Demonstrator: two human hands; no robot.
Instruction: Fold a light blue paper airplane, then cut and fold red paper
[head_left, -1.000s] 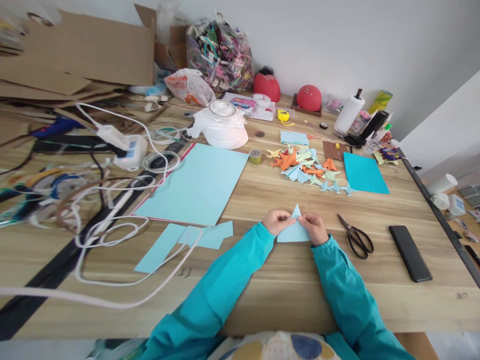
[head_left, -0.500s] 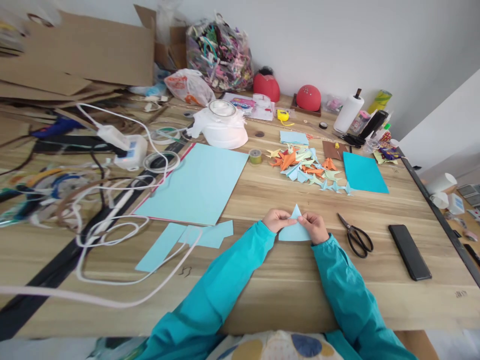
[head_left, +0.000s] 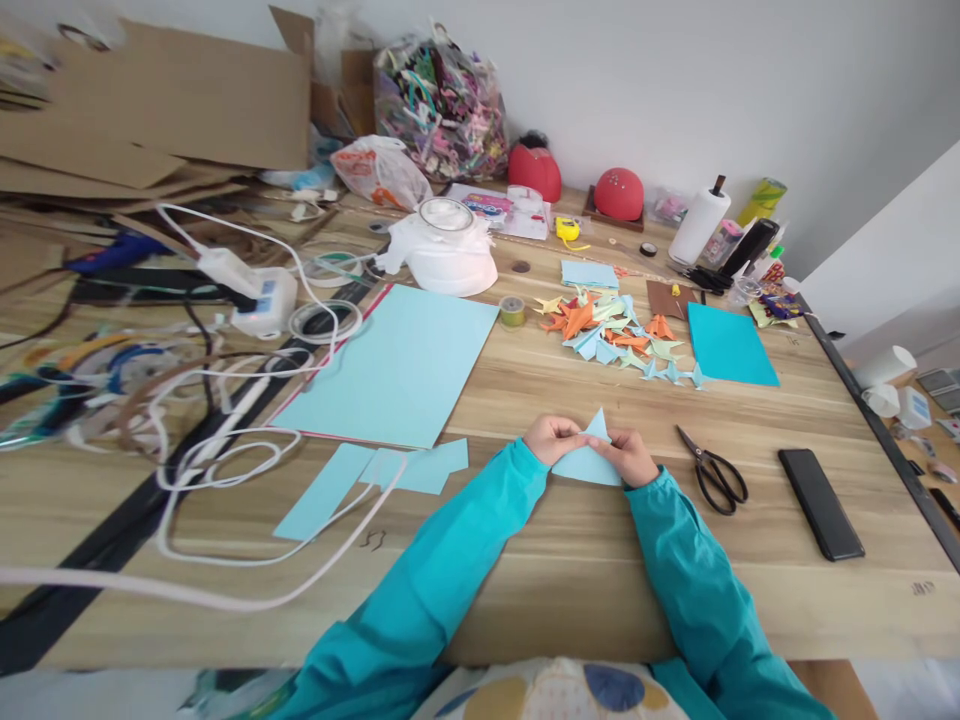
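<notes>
A light blue piece of folded paper (head_left: 589,464) with a pointed top is held between my two hands, just above the wooden table. My left hand (head_left: 553,440) pinches its left side, fingers closed. On the right side, my right hand (head_left: 631,456) grips the paper with thumb and fingers closed. The fingers hide part of the folds. Black-handled scissors (head_left: 716,474) lie to the right of my right hand. Beyond my hands is a pile of small folded paper figures (head_left: 600,328) in orange, yellow, green and blue.
Light blue sheets (head_left: 405,360) and cut strips (head_left: 330,490) lie to the left, with white cables (head_left: 225,480) looping nearby. A black phone (head_left: 820,504) lies at the right. Farther back are a bright blue sheet (head_left: 733,344), a tape roll (head_left: 512,311) and a white cap (head_left: 442,250).
The folded paper has turned slightly in my hands, and its tip has shifted a little to the right. Both hands keep their hold.
</notes>
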